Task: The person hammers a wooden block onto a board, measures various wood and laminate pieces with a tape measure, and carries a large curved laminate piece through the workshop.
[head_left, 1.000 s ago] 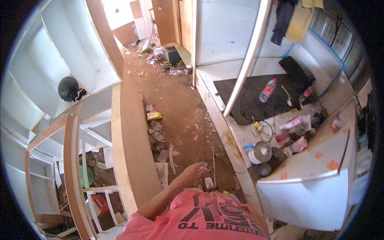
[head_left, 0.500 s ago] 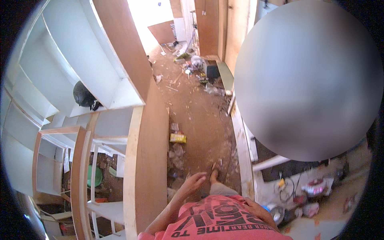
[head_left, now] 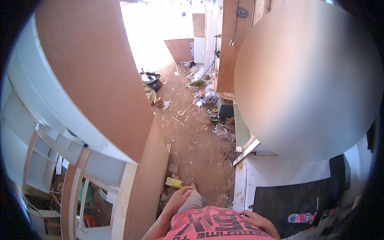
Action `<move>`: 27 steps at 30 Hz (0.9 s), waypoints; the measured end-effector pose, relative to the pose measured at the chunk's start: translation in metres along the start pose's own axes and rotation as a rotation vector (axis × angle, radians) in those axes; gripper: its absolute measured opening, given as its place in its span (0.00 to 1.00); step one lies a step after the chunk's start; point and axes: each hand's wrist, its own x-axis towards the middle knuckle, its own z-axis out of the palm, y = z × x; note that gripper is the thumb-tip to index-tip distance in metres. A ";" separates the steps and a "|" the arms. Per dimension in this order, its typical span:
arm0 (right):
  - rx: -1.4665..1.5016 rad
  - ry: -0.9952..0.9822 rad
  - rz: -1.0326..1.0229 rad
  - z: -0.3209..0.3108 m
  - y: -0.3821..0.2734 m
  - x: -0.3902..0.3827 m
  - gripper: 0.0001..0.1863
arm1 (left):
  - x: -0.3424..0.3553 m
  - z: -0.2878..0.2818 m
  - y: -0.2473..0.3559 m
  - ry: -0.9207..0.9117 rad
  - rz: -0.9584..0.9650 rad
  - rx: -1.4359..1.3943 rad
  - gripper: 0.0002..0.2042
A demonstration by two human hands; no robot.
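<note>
My left hand (head_left: 184, 193) hangs in front of my body with its fingers loosely out and nothing in them. It is above my left leg, and a yellow packet (head_left: 174, 182) lies on the floor just beyond it. By the right side of my red shirt (head_left: 214, 224) is my right hand (head_left: 252, 218), partly seen. Its fingers lie loosely out beside the shirt, and no object shows in them. One bare foot (head_left: 192, 185) is forward on the brown dirt floor.
White-lined wooden shelving (head_left: 96, 76) stands along my left. To the right is a worktop with a black mat (head_left: 288, 200) and a clear bottle (head_left: 300, 218). Ahead, plastic litter (head_left: 210, 96) and a black bag (head_left: 152, 81) line the walkway toward a bright opening.
I have walked forward between the shelving and worktop. The yellow packet is now closer to my left hand, the other foot is forward, and the black mat has come into view.
</note>
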 end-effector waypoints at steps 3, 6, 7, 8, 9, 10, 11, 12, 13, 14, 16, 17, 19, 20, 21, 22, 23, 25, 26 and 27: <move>-0.071 0.080 -0.094 -0.036 -0.028 0.073 0.26 | 0.086 -0.018 0.019 -0.051 0.033 -0.062 0.19; -0.111 0.098 -0.189 -0.061 -0.093 0.133 0.26 | 0.171 -0.043 0.050 -0.113 0.164 0.057 0.19; -0.090 0.102 -0.190 -0.071 -0.117 0.143 0.26 | 0.199 -0.057 0.075 -0.134 0.185 0.093 0.18; -0.070 0.104 -0.192 -0.080 -0.139 0.154 0.26 | 0.226 -0.066 0.093 -0.137 0.194 0.104 0.18; -0.053 0.103 -0.153 -0.090 -0.156 0.169 0.26 | 0.254 -0.078 0.110 -0.131 0.208 0.116 0.18; -0.083 0.105 -0.169 -0.099 -0.175 0.182 0.25 | 0.280 -0.090 0.128 -0.127 0.218 0.131 0.18; -0.115 0.106 -0.185 -0.111 -0.194 0.195 0.25 | 0.305 -0.102 0.150 -0.137 0.200 0.146 0.19; -0.144 0.102 -0.203 -0.120 -0.212 0.209 0.25 | 0.329 -0.112 0.164 -0.139 0.199 0.116 0.19; -0.112 0.075 -0.205 -0.130 -0.232 0.221 0.24 | 0.352 -0.122 0.176 -0.139 0.197 0.084 0.19; -0.082 0.045 -0.208 -0.141 -0.255 0.231 0.24 | 0.373 -0.130 0.184 -0.136 0.194 0.052 0.19; -0.064 0.002 -0.251 -0.167 -0.287 0.264 0.24 | 0.425 -0.142 0.185 -0.122 0.161 0.011 0.19; -0.077 -0.022 -0.293 -0.181 -0.295 0.286 0.24 | 0.449 -0.149 0.185 -0.109 0.144 -0.010 0.19; -0.142 -0.037 -0.333 -0.211 -0.325 0.330 0.25 | 0.491 -0.158 0.188 -0.040 0.141 0.008 0.19; -0.198 -0.034 -0.335 -0.227 -0.345 0.353 0.26 | 0.511 -0.163 0.188 -0.002 0.138 0.016 0.19; -0.258 -0.032 -0.348 -0.243 -0.364 0.378 0.26 | 0.532 -0.171 0.185 0.038 0.142 0.034 0.19; -0.262 -0.014 -0.334 -0.261 -0.379 0.405 0.26 | 0.553 -0.178 0.180 0.073 0.147 0.047 0.19; -0.266 0.004 -0.321 -0.279 -0.394 0.435 0.25 | 0.573 -0.186 0.176 0.109 0.151 0.060 0.18; -0.256 0.002 -0.314 -0.311 -0.451 0.467 0.27 | 0.607 -0.206 0.173 0.210 0.041 0.006 0.18; -0.301 -0.036 -0.317 -0.329 -0.470 0.488 0.26 | 0.625 -0.215 0.176 0.256 -0.017 -0.018 0.18; -0.335 -0.077 -0.298 -0.342 -0.484 0.508 0.25 | 0.633 -0.221 0.189 0.306 -0.033 -0.012 0.18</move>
